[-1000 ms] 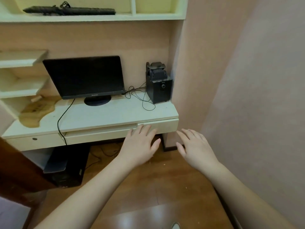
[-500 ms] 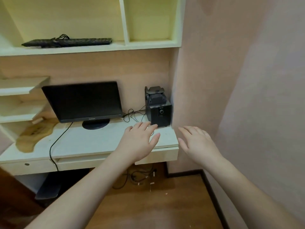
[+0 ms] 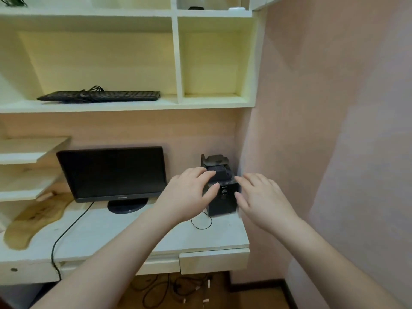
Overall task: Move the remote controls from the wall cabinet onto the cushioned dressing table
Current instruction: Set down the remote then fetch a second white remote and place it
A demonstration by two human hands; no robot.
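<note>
I see both hands held out in front of me, palms down, holding nothing. The left hand (image 3: 189, 192) has its fingers spread loose, and it hangs in front of the black speaker (image 3: 224, 197) that stands at the right end of the white desk (image 3: 133, 233). I cannot tell if the fingertips touch the speaker or only cover it from where I look. The right hand (image 3: 263, 197) is loose and flat too, just to the right of the speaker, close to the pink wall (image 3: 334, 130).

On top of the speaker sits a smaller black thing — too blurry for me to say what it is.

The wall cabinet (image 3: 176, 63) hangs above the desk, with white shelves and pale yellow backs. A black keyboard (image 3: 100, 96) lies in the big left box, with its cord bunched on top. The small right box under it looks bare. At the very top edge, on the highest right shelf, I see a small dark thing (image 3: 196, 7) and a small white thing (image 3: 237, 8) — these could be the remote controls, but they are cut off and too small to be sure.

A dark monitor (image 3: 111, 172) stands on the desk to the left of the hands. A wooden board (image 3: 33, 219) lies at the far left. Cables lie on the floor under the desk.
</note>
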